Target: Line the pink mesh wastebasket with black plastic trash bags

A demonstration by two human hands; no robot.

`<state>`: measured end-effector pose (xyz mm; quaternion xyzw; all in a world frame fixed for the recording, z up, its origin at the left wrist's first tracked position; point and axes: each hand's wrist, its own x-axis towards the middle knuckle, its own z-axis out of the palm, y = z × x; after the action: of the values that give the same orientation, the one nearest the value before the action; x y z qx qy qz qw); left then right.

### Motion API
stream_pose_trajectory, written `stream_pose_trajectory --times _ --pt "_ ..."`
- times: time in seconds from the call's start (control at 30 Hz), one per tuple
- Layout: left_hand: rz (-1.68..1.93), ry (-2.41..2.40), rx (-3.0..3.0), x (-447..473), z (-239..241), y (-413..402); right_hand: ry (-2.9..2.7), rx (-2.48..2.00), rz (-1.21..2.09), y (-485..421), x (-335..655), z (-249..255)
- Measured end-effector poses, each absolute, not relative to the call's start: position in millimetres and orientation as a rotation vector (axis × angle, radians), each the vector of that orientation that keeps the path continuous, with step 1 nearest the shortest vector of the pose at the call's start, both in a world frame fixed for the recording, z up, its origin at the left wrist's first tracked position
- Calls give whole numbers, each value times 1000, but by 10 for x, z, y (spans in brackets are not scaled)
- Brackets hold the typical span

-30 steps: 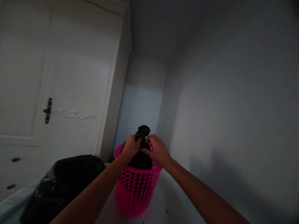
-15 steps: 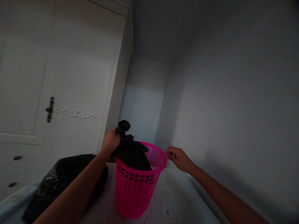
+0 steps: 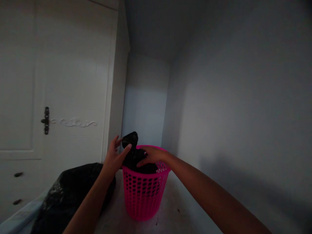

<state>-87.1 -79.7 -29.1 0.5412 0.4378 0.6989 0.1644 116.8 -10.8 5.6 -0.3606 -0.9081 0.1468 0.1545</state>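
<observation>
A black plastic bag [image 3: 133, 159] sits inside a pink perforated plastic basket [image 3: 143, 195], its bunched top [image 3: 131, 139] standing above the rim. My left hand [image 3: 116, 156] is at the bag's left side, fingers apart, the thumb touching the bunched plastic. Reaching over the right rim, my right hand [image 3: 152, 155] has its thumb and fingers around the bag just below that bunched part. Its fingertips are partly hidden by the dark plastic.
Left of the basket lies a larger black plastic bag [image 3: 70, 185], partly behind my left forearm. Behind it rises a white wardrobe [image 3: 75, 81] with dark handles. The basket stands on a pale surface [image 3: 170, 208]; a bare wall [image 3: 231, 113] runs along the right.
My right hand has moved left from the basket's rim onto the bag. My left hand has loosened from the bag's top and spread its fingers. The bag sits lower in the basket.
</observation>
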Motion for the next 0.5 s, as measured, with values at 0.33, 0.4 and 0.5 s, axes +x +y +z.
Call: stream_pose_trajectory --times 0.33,0.4,0.5 --pt "2170 1297 1685 -388 -1806 -1132 -2082 -1012 380 264 1408 528" --pt "2050 1314 1717 -334 -2007 -1085 -1738 -870 461 296 1584 748" --pt "1966 1369 1716 -319 -2209 -1006 -1304 -697 367 309 1920 1101"
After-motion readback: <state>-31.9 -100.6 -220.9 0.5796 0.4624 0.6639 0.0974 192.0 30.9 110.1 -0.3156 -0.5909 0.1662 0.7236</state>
